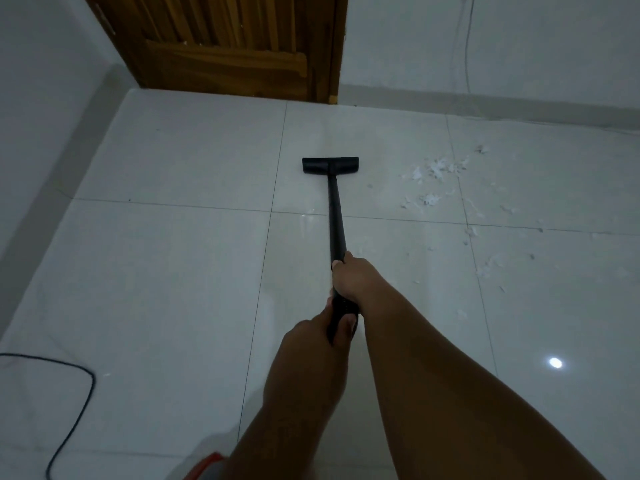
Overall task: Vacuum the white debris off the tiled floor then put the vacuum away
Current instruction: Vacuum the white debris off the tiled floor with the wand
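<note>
Bottom edge: an orange-red object (pixel 207 460), partly cut off, can't tell what it is. Black cable (pixel 90 382) loops on the tiled floor (pixel 166 278) at lower L.

Both forearms reach fwd from the bottom. Left hand (pixel 317 339) is the nearer one, fingers clenched round the lower end of the black vacuum wand (pixel 336 216), thumb lying along the top. Right hand (pixel 350 276) sits just ahead of it on the same wand, fingers wrapped round, fingertips showing on the L side of the tube. The 2 hands are nearly touching.

Wand runs straight away from the fingers to the flat black nozzle (pixel 330 165), which rests on the floor near mid-frame.

White debris (pixel 437 169) is scattered on the tiles to the R of the nozzle, not touching it, w/ looser bits trailing down the R side, well apart from both hands' fingers. Bright light spot (pixel 555 362) reflects on a tile at R.

Far: wooden door (pixel 235 50) at the back, white wall w/ a thin wire (pixel 467 53) hanging down.
</note>
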